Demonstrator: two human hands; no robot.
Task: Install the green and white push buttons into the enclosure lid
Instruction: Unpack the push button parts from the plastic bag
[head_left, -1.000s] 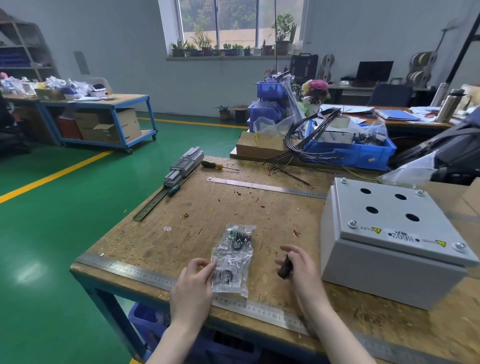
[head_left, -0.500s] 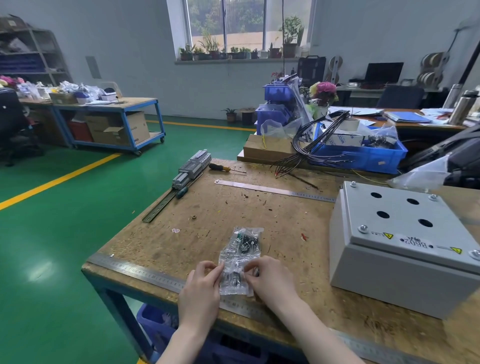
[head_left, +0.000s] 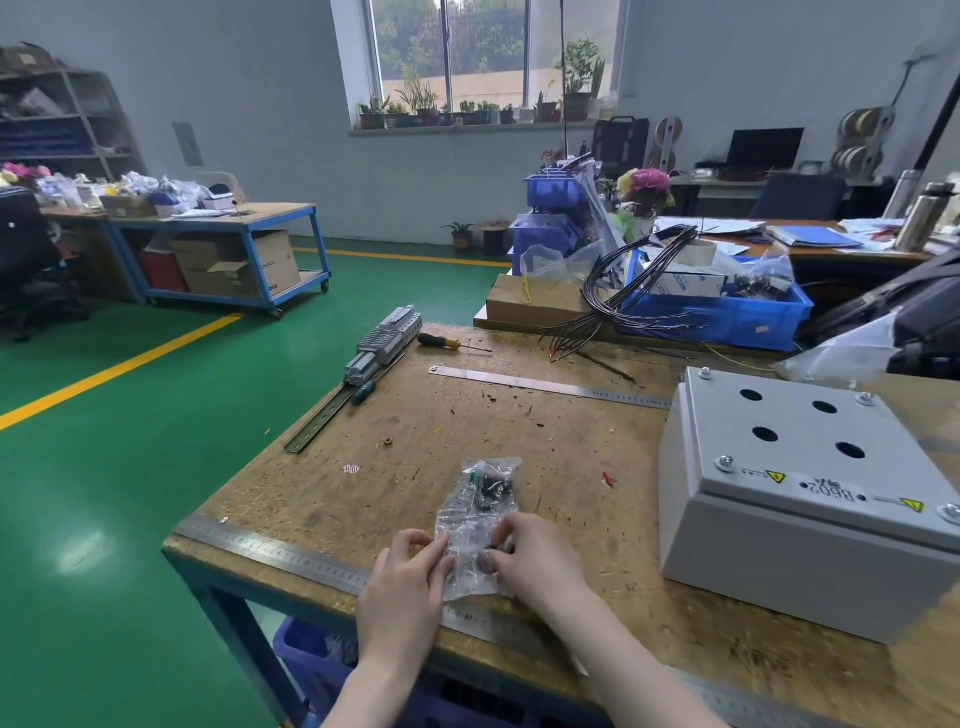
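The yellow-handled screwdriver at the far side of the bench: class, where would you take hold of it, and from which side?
Grip the yellow-handled screwdriver by its thick black-and-yellow handle, the left end, coming from above with the fingers across it. It lies flat on the workbench, thin shaft pointing right toward the wires, and the handle's sides look clear. The terminal block rail sits just to its left, so avoid approaching from there.

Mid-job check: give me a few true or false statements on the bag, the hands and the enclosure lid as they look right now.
1. Both hands hold the clear plastic bag. True: left hand and right hand pinch its near end.
2. The enclosure lid has four open holes. True.
3. A green button already sits in the lid. False: every hole is bare.
4. The bag lies on top of the enclosure. False: it is on the workbench, left of it.
5. A screwdriver is in the right hand. False: it holds only the bag.
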